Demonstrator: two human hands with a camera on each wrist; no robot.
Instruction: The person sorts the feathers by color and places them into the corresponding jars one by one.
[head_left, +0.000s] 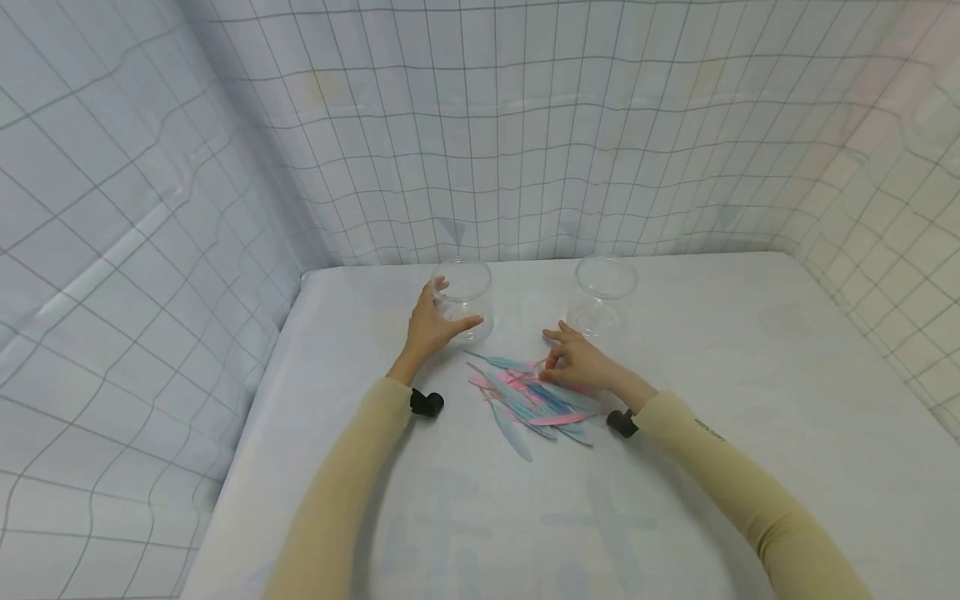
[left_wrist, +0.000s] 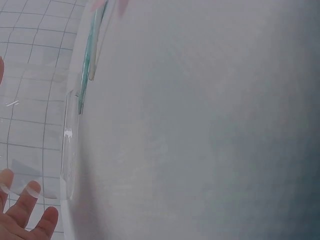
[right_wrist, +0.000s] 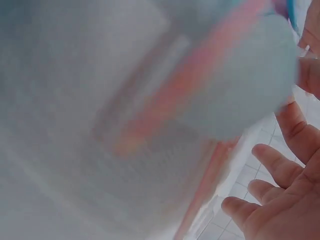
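Note:
My left hand point(head_left: 433, 327) is curled round a clear jar point(head_left: 480, 310), with the thumb across its near side and the fingers on its far left side. The fingertips show against the clear wall in the left wrist view. My right hand point(head_left: 583, 364) is at the far right edge of a pile of feathers point(head_left: 517, 400), pink, pale blue-green and darker blue. Its thumb and index finger pinch a feather, and the other fingers are spread. In the right wrist view, a broad pale feather point(right_wrist: 245, 85) and a blurred pink feather point(right_wrist: 190, 75) lie close to the camera.
A second clear jar point(head_left: 606, 304) stands at the back right, just beyond my right hand. The white-covered table point(head_left: 480, 508) reaches a white cloth with a dark grid point(head_left: 480, 150) at the back and sides.

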